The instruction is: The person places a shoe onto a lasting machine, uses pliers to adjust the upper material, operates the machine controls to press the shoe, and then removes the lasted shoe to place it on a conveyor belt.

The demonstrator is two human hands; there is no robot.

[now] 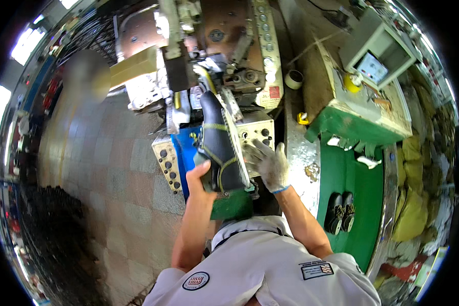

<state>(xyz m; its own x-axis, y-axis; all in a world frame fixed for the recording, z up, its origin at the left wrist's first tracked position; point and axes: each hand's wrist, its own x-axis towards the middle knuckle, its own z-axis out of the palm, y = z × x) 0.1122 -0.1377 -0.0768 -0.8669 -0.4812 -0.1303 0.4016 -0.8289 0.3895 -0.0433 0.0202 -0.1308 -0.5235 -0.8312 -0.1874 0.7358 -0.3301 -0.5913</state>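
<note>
My bare left hand point(200, 182) is closed round the heel end of a black shoe point(218, 145) with yellow stitching. The shoe is held upright in front of the machine, toe pointing away from me, its pale sole edge on the right. Just right of it is my right hand point(271, 166) in a whitish work glove, fingers spread, with nothing visible in it. Whether its fingertips touch the sole edge I cannot tell. Behind both is the machine's cream control panel point(260, 127) with black knobs.
Ahead stands the large machine point(217, 30) with metal arms. To the right, a metal ledge point(303, 168) borders a green surface point(359, 173) bearing a pair of black shoes point(339, 211). A small yellow object point(303, 119) and a round container point(294, 79) sit near a grey open box point(375, 48).
</note>
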